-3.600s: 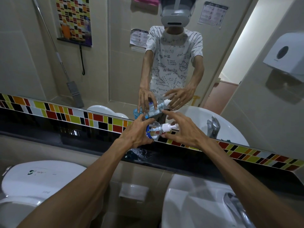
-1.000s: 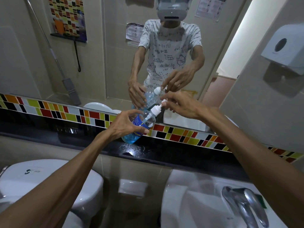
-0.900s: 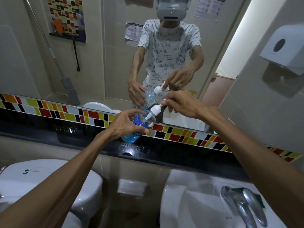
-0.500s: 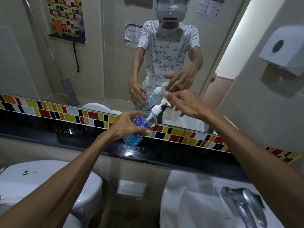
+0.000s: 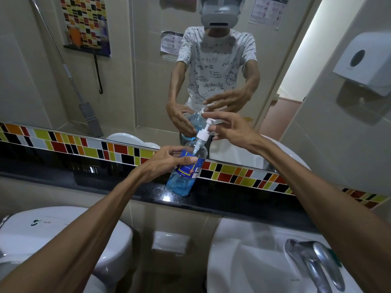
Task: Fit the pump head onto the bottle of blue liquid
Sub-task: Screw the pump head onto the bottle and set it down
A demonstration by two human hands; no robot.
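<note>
The pump head (image 5: 203,132) already sits in the neck of the bottle of blue liquid (image 5: 187,166), so the step in hand looks like the final seating, and the next move probably calls for a check that the collar is twisted tight. The left hand (image 5: 167,160) has its grip closed round the labelled middle of the bottle, which stands tilted on the dark surface (image 5: 127,191). The right hand (image 5: 229,129) is spread open, holding nothing, fingertips (image 5: 211,129) just beside the pump's nozzle.

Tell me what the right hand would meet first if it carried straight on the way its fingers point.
Most likely the pump head: the right hand points leftward at it, fingertips spread right beside its nozzle. Whether they already touch is unclear.
</note>
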